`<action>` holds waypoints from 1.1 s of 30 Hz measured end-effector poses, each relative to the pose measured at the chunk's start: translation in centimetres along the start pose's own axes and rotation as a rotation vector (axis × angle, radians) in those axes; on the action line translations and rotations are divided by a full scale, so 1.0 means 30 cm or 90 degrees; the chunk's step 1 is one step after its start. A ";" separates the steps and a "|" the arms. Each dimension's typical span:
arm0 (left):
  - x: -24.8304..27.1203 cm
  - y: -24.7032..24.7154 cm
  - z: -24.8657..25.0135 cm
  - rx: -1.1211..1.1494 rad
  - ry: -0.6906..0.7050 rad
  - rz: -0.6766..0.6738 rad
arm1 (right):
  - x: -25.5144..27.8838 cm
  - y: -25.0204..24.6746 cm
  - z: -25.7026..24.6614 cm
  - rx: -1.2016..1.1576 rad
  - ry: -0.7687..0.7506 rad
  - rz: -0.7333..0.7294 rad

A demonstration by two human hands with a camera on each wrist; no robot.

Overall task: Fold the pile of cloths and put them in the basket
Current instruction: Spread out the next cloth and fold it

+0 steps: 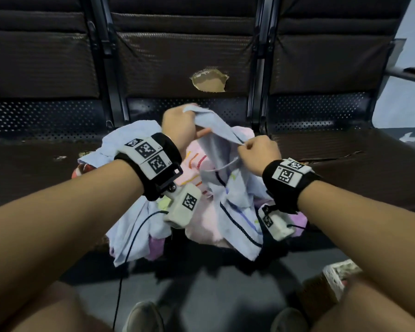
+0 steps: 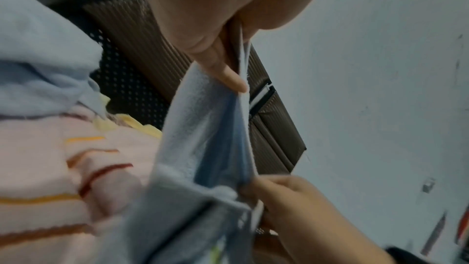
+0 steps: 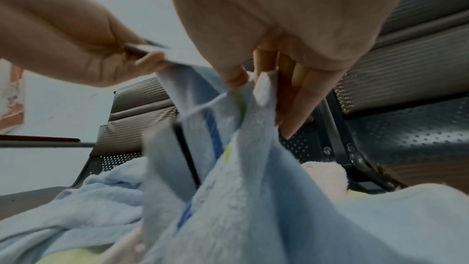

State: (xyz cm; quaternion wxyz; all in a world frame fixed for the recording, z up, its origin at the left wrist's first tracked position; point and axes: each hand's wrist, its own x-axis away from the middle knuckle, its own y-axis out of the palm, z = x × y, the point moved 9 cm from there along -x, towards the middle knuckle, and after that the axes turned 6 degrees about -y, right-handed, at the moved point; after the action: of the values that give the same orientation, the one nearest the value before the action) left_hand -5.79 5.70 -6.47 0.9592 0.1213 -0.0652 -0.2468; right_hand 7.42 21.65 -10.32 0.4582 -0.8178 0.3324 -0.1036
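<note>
Row of dark brown seats [image 1: 182, 56] with perforated metal backs fills the upper frame, one cushion torn at upper centre; pale wall [image 1: 407, 97] at upper right, grey floor along the bottom. The pile of cloths [image 1: 201, 212] sits mid-frame on the seat pad: blue, pink striped, purple, yellow. Both hands hold one light-blue cloth [image 1: 228, 178] by its top edge. Left hand [image 1: 180, 127] grips one corner at upper centre, fingers [image 2: 228, 75] curled round it; right hand [image 1: 259, 154] pinches the hem lower right of that. Held edge slopes from upper left to lower right, body hanging towards the bottom. White lattice basket [image 1: 338, 276] lower right, on the floor.
</note>
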 end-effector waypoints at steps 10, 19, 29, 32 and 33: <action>-0.123 -0.200 -0.016 -0.174 0.076 0.173 | 0.001 0.012 0.068 0.267 -0.058 -0.124; -0.122 -0.292 0.008 -0.334 0.091 0.189 | 0.004 -0.069 0.126 0.204 -0.122 -0.073; -0.097 -0.287 0.030 -0.507 0.129 0.077 | -0.028 -0.246 0.081 0.035 -0.221 0.068; -0.076 -0.249 0.059 -0.227 0.061 0.063 | -0.044 -0.247 0.045 0.096 -0.184 0.019; -0.067 -0.229 0.089 -0.202 0.078 0.068 | -0.046 -0.256 0.035 0.103 -0.165 0.009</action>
State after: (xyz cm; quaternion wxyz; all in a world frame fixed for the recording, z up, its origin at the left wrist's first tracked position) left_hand -11.18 0.32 -5.86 0.9803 -0.0203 0.0271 -0.1946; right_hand 10.32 26.03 -4.43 0.5621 -0.7825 0.2672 -0.0205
